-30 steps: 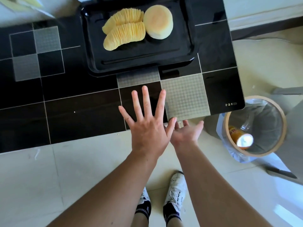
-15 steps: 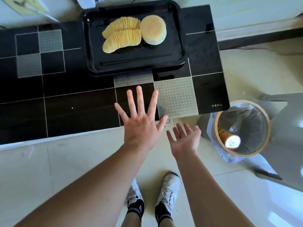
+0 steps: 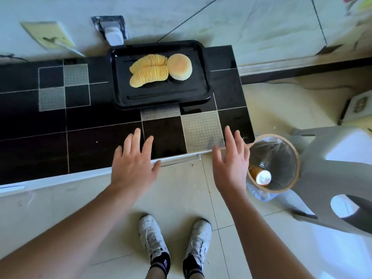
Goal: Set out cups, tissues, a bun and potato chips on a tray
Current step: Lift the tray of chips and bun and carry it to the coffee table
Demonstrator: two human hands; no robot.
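A black tray lies at the far side of the black tiled table. On it are two curved rows of yellow potato chips and, to their right, a round pale bun. My left hand hovers over the table's near edge, fingers straight and spread, palm down, holding nothing. My right hand is held out near the table's right front corner, fingers straight, also holding nothing. No cups or tissues are in view.
A round bin with a plastic liner stands on the floor right of the table; an orange chip can lies inside. A grey plastic chair is further right. A white plug sits in a wall socket behind the tray.
My right hand has swung right and turned palm down, away from my left hand. The view has pulled back, showing more wall and floor. Tray contents unchanged.
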